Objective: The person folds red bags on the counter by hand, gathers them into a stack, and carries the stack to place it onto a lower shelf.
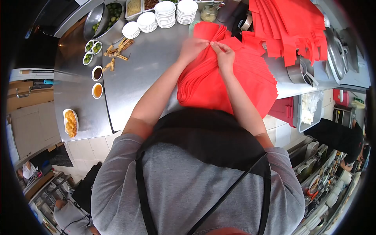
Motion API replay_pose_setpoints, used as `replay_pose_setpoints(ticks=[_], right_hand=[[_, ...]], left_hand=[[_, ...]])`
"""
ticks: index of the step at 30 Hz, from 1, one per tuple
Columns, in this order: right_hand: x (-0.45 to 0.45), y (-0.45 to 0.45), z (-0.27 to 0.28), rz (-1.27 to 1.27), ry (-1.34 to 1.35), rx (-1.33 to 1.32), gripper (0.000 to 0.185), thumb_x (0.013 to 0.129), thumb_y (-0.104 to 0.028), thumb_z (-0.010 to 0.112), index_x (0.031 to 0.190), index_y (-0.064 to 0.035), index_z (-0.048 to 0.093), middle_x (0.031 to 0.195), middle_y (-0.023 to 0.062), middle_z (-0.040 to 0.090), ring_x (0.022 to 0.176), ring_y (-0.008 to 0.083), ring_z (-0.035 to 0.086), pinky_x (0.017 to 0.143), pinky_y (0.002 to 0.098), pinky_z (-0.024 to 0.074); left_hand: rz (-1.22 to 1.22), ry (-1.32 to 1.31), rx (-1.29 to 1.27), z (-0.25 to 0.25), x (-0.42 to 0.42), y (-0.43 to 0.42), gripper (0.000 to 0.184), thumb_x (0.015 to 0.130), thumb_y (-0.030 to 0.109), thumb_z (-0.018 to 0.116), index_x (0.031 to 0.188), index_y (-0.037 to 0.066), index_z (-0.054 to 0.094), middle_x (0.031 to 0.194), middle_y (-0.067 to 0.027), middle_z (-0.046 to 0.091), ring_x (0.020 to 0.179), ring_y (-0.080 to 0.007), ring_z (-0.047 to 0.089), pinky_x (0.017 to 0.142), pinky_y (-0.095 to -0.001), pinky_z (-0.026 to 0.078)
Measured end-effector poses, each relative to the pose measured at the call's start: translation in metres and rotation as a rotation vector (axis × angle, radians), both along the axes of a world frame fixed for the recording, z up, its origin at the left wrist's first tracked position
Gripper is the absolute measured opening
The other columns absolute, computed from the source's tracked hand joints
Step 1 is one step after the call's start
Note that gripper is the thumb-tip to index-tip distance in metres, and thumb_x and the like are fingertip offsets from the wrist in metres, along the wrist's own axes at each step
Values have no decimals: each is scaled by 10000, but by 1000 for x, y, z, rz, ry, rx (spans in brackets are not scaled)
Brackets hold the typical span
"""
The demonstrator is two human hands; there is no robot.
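Note:
A thick fanned stack of red cloth bags lies on the steel counter in front of my body, its lower edge against my black apron. My left hand pinches the upper part of the stack, fingertips together. Just to its right, my right hand pinches the red cloth between thumb and fingers. The fingertips of both hands almost meet. Which bag or how many layers they hold I cannot tell. A second pile of red bags with handle strips hangs at the upper right.
Stacked white saucers line the back, near a steel bowl of green citrus. Left on the counter are bundled sticks, sauce dishes and a dish of fried food. Pots stand right. Other people work behind.

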State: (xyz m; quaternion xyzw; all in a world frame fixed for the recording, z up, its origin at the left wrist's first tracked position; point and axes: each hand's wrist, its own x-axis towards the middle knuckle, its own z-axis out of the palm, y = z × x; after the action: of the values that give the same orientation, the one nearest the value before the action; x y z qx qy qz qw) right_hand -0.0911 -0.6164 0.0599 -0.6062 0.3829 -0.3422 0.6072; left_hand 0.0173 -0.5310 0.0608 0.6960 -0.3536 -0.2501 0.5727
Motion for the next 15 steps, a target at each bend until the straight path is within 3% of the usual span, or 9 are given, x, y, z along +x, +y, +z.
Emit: replay_pose_setpoints(ticks=[2, 9, 11, 15], right_hand=[[1, -1, -2, -3, 18, -12, 272, 712, -171, 697, 881, 33, 638, 814, 88, 632, 757, 111, 553, 696, 244, 438], [-2, -1, -2, 7, -4, -20, 261, 712, -170, 705, 849, 40, 632, 803, 81, 625, 754, 113, 542, 706, 243, 430], [-3, -2, -4, 9, -15, -5, 251, 714, -163, 705, 847, 37, 633, 800, 75, 623, 750, 110, 539, 705, 243, 430], [-4, -2, -4, 26, -39, 34, 230, 718, -150, 708, 842, 30, 637, 793, 64, 620, 742, 105, 534, 697, 241, 428]], left_hand=[[-50, -28, -14, 4, -2, 1, 249, 782, 230, 580, 916, 33, 650, 892, -126, 642, 840, -207, 618, 759, -278, 454], [-87, 28, -33, 4, 1, 2, 247, 755, 193, 626, 945, 37, 648, 920, -118, 643, 852, -191, 614, 771, -278, 450], [-108, 126, -13, 7, 0, 4, 243, 757, 136, 645, 958, -1, 642, 924, -76, 641, 858, -103, 575, 808, -246, 431], [-109, 128, -11, 13, -2, 6, 259, 746, 140, 657, 962, -1, 640, 924, -82, 638, 861, -110, 576, 808, -251, 432]])
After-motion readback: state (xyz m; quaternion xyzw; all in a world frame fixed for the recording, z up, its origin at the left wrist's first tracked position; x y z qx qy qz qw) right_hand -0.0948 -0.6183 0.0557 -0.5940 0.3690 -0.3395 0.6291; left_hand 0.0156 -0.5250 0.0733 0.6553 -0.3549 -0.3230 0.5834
